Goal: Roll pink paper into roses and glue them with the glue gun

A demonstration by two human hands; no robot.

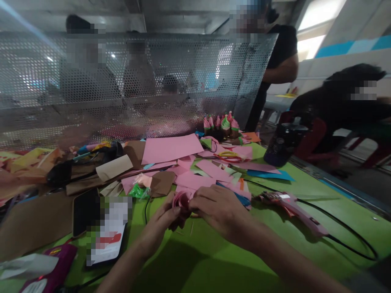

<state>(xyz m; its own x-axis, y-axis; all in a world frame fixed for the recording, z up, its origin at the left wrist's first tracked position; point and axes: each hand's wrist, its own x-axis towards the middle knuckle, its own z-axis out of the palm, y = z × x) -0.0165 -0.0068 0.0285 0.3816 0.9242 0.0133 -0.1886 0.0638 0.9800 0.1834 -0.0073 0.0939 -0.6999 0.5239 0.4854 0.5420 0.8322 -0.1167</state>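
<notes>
The work is done over the near edge of the green table [308, 181], where a bare patch is available below the scraps; this patch should be kept free so that the forearms are not obstructed. The pink sheet [172, 149] lies flat on the pile beyond, well apart from the hands. The glue gun [301, 213] is laid at the right, its nozzle end near the loose paper; whether it is hot cannot be told, so contact with its tip should be avoided.

The coil [181, 199] is held in the air between both hands, just above the table. Its left side is gripped by the left hand [160, 224], with the thumb set across the front. Its right edge is pinched by the fingers of the right hand [218, 205]. Light, even pressure should be applied, as thin paper may be creased or flattened. The turns should be kept level, and the outer edge should not be released, since unwinding is likely. Thin sticks [191, 228] lie beneath.
</notes>
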